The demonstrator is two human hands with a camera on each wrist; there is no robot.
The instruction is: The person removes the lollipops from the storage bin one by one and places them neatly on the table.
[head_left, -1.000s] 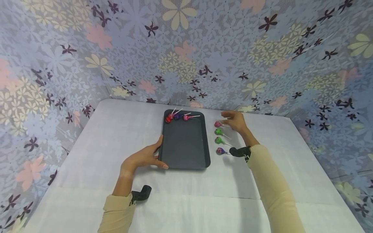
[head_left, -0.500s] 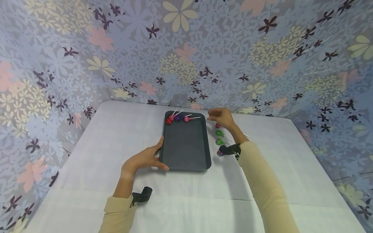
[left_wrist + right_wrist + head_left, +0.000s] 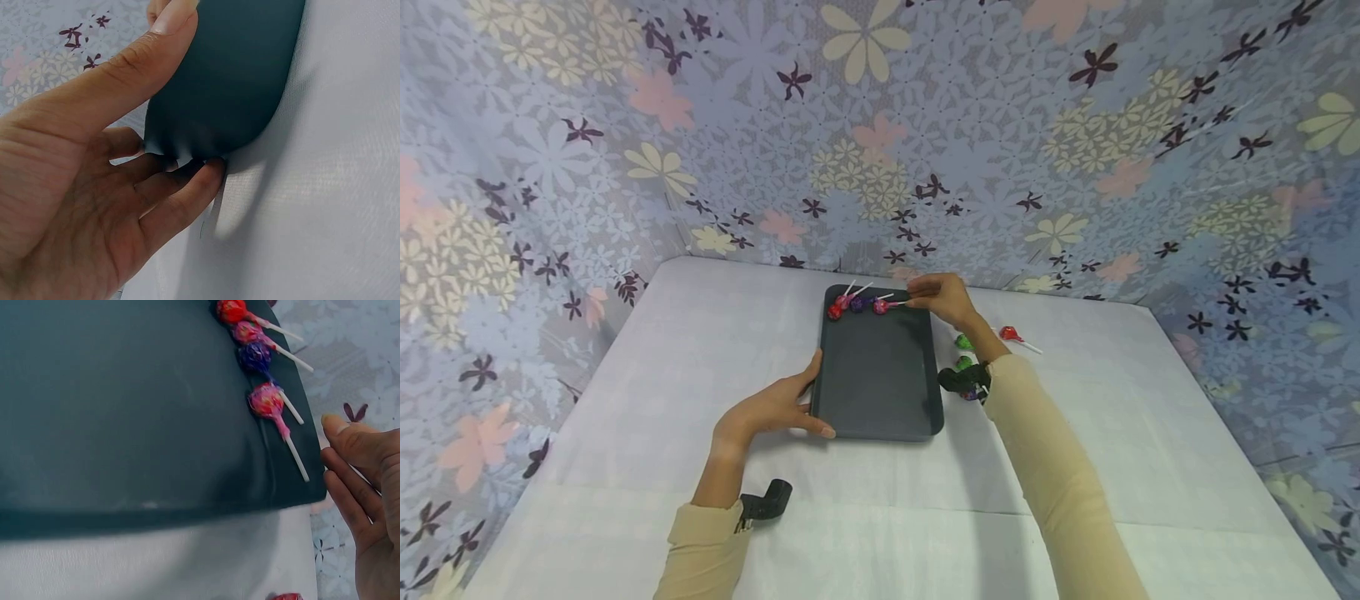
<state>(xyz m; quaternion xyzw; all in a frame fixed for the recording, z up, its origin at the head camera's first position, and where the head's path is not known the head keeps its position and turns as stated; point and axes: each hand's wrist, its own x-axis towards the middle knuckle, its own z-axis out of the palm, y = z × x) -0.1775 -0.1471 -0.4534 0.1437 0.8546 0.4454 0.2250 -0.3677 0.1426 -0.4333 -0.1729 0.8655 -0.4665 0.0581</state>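
Note:
A dark grey tray [image 3: 876, 375] lies on the white-covered table. My left hand [image 3: 767, 408] grips its near left side; in the left wrist view the thumb [image 3: 150, 62] lies over the rim and the fingers curl underneath. Along the tray's far end lie a red lollipop [image 3: 231, 310], a pink lollipop [image 3: 247, 331], a purple lollipop [image 3: 255, 357] and another pink lollipop [image 3: 267, 401], sticks toward the far edge. My right hand [image 3: 943, 300] hovers at the far right corner, close to the last pink lollipop's stick, with relaxed fingers and nothing visible in them.
Right of the tray lie a green lollipop [image 3: 964, 342], a second green one partly hidden by the right arm, and a purple-blue lollipop [image 3: 970, 394] behind the wrist camera. A red lollipop [image 3: 1011, 333] lies farther right. Floral fabric [image 3: 880, 167] rises behind the table.
My right hand has moved left, from above the pink lollipop on the table to the tray's far right corner. The red lollipop on the right has come into view. The left hand stays put.

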